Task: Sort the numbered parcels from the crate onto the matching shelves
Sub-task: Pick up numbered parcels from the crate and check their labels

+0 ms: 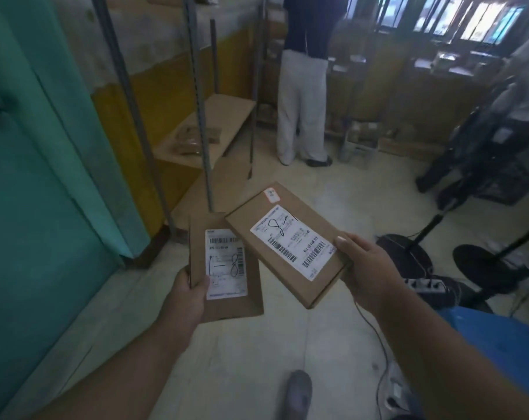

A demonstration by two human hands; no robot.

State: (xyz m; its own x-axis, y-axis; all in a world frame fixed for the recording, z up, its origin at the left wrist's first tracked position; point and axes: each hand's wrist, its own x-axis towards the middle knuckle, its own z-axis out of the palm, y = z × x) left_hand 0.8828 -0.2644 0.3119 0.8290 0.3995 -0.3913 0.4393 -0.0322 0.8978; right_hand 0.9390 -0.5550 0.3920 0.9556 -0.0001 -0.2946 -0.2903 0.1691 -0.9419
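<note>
A pale concrete floor [257, 353] lies under my feet, scuffed and dull. On my left stands a teal door [45, 177], and past it a wall [154, 34] painted grey above and mustard yellow below. A metal-posted rack [196, 86] with wooden boards stands against that wall. Ahead, a person in pale trousers [302, 95] faces away. Bright windows [457, 16] run along the far wall at the upper right. Black fan stands [432, 219] rest on the floor at right, beside a blue bin [499, 344].
</note>
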